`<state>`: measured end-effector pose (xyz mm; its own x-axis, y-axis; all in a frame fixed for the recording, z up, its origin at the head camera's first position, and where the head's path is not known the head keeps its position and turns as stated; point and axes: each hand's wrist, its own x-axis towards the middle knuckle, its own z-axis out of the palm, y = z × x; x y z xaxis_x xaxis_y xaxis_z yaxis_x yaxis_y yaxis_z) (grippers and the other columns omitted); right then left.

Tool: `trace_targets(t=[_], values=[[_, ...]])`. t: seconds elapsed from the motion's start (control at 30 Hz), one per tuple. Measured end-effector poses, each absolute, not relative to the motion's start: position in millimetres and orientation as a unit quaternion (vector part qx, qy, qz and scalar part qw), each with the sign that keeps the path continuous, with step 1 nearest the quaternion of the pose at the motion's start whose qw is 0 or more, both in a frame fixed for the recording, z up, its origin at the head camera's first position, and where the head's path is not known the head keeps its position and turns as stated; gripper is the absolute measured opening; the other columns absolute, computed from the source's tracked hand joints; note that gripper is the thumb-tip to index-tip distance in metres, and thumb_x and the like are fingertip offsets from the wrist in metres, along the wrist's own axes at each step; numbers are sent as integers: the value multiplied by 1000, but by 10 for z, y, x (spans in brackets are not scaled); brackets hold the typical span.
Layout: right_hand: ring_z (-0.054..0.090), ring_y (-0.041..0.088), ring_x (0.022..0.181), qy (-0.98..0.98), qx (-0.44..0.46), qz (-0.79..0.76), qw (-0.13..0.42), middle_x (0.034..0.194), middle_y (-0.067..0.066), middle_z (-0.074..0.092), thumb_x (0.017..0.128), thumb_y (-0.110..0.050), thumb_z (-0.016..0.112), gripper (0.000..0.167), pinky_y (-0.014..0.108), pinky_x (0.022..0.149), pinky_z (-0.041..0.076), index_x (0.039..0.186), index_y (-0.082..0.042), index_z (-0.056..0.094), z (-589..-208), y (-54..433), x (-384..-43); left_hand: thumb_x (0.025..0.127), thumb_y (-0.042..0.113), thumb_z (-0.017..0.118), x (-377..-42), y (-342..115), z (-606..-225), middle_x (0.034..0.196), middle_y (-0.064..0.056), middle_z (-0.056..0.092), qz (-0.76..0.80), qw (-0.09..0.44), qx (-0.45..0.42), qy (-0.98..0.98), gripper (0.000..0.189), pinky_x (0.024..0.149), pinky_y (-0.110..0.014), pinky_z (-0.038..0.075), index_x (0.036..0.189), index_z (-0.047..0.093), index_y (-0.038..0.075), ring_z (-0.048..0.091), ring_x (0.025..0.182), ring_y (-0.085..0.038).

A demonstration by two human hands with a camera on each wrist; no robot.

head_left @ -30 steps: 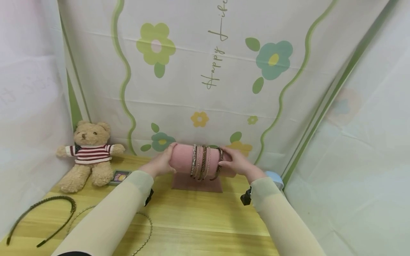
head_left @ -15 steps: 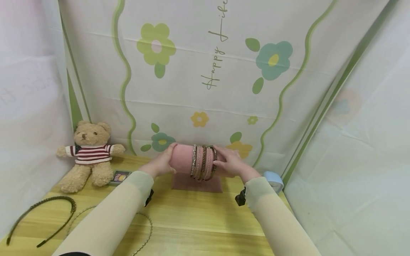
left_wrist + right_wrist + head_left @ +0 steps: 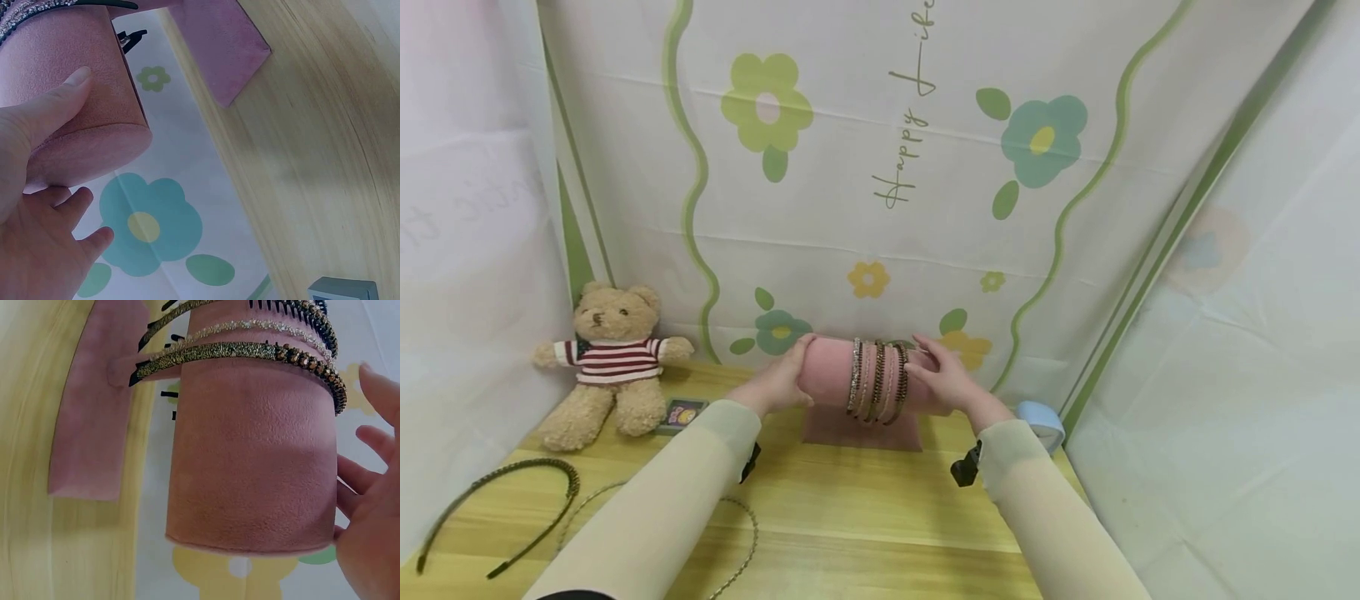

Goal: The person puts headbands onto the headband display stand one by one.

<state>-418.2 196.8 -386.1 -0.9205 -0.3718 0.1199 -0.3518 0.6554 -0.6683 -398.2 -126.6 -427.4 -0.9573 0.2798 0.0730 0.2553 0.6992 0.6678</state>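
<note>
A pink velvety headband stand [image 3: 827, 371], a horizontal roll on a flat base [image 3: 861, 429], stands at the back of the table. Several beaded and glittery headbands [image 3: 877, 383] sit side by side around its middle. My left hand [image 3: 777, 383] holds the roll's left end; in the left wrist view its thumb [image 3: 59, 103] presses the surface while the fingers lie beyond the end. Beside the right end, my right hand [image 3: 953, 383] has loosely spread fingers. The right wrist view shows them near the outermost gold-and-bronze headband [image 3: 231, 351], with nothing gripped.
A teddy bear [image 3: 613, 358] in a striped sweater sits at the back left, with a small grey box [image 3: 681, 414] next to it. Two more headbands lie front left: a dark one [image 3: 523, 467] and a thin beaded one [image 3: 751, 533]. A light blue round object [image 3: 1041, 423] stands right.
The outermost headband has slid left along the roll against the others, pushed by my right hand. Since then my right fingers have come off it and spread. My left hand has stayed put.
</note>
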Motion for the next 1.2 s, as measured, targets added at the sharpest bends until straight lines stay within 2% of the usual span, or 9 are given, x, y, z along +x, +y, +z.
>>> trace_targets(t=[0.2, 0.33, 0.53, 0.77, 0.83, 0.97, 1.03, 1.1, 1.2], values=[[35, 31, 139, 914, -210, -347, -13, 152, 12, 40, 93, -33, 70, 68, 49, 114, 28, 151, -12, 41, -3936, 2046, -4197, 74, 5, 86, -3972, -1266, -4260, 157, -19, 28, 362, 18, 147, 920, 119, 109, -59, 32, 159, 4, 19, 41, 131, -45], [30, 35, 141, 933, -221, -283, -19, 154, 16, 36, 82, -33, 81, 83, 52, 115, 24, 150, -9, 41, -3978, 2168, -4200, 73, 4, 87, -3975, -1256, -4273, 157, -21, 29, 366, 15, 151, 918, 120, 108, -60, 32, 159, 4, 18, 42, 131, -46], [29, 40, 140, 948, -201, -248, -11, 158, 16, 26, 68, -30, 92, 110, 61, 110, 28, 156, -17, 29, -4057, 2385, -4212, 72, 5, 87, -3980, -1258, -4285, 157, -21, 28, 359, 11, 153, 921, 120, 109, -59, 32, 159, 4, 17, 42, 131, -45], [36, 45, 135, 942, -174, -285, 23, 156, 22, 26, 69, -23, 92, 121, 61, 108, 32, 159, -22, 11, -4144, 2453, -4206, 73, 5, 86, -3959, -1291, -4266, 158, -23, 24, 353, 7, 160, 922, 120, 108, -61, 33, 158, 3, 13, 41, 131, -47], [39, 48, 131, 938, -178, -296, 26, 154, 26, 29, 70, -20, 91, 121, 62, 106, 34, 159, -21, 9, -4147, 2438, -4197, 73, 5, 86, -3940, -1308, -4254, 160, -22, 19, 352, 6, 162, 922, 122, 109, -59, 31, 159, 0, 14, 37, 134, -46], [41, 48, 130, 939, -176, -293, 22, 152, 28, 32, 72, -20, 90, 120, 61, 106, 35, 159, -21, 8, -4131, 2432, -4209, 73, 6, 87, -3872, -1367, -4240, 163, -20, -1, 363, 5, 165, 917, 133, 114, -57, 21, 157, -15, 16, 17, 144, -44], [41, 48, 130, 942, -169, -290, 21, 151, 28, 33, 72, -21, 90, 120, 61, 105, 35, 159, -22, 8, -4133, 2446, -4219, 75, 8, 86, -3788, -1450, -4241, 162, -22, -8, 365, 10, 159, 917, 132, 114, -58, 18, 155, -19, 12, 9, 145, -45], [41, 48, 131, 943, -159, -290, 26, 152, 27, 31, 72, -22, 90, 121, 61, 106, 35, 159, -24, 7, -4148, 2460, -4214, 79, 10, 83, -3675, -1575, -4266, 160, -28, -5, 352, 17, 150, 924, 122, 113, -62, 16, 155, -12, 3, 10, 143, -50], [40, 47, 131, 944, -146, -296, 28, 154, 26, 29, 72, -23, 90, 122, 61, 107, 34, 159, -27, 5, -4189, 2472, -4186, 84, 11, 78, -3476, -1796, -4364, 153, -36, 18, 298, 28, 151, 942, 90, 109, -66, 24, 151, 22, -9, 25, 136, -55]])
